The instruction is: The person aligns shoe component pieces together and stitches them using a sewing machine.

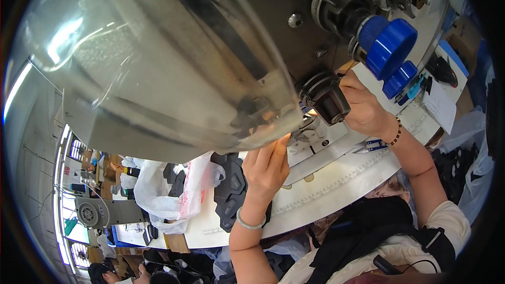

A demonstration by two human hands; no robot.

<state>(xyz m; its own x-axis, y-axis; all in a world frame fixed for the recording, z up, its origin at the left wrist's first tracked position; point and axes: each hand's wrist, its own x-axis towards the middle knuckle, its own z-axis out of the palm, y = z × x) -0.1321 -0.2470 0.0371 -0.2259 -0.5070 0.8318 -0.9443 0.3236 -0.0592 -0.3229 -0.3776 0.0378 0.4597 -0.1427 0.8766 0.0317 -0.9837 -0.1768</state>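
Observation:
A sewing machine [273, 0] fills the top of the view, with a large see-through cover [158, 84] on its left. Fingers pressed together, my left hand [265, 171] reaches to the needle area from the left, its fingertips partly hidden at the cover's lower edge. My right hand [363, 106] is on the other side of that area, fingers curled behind a round dark machine part [325, 97]. What either hand pinches is too hidden to make out. Between them lies the metal needle plate [314, 147]. Blue knobs [392, 50] stick out above my right hand.
Thread snips [374, 145] lie by my right wrist. A ruler strip [342, 176] runs along the table's curved front. Dark grey moulded pieces [230, 192] and a white plastic bag [171, 200] sit left. Beyond are another machine [100, 213] and a person [102, 273].

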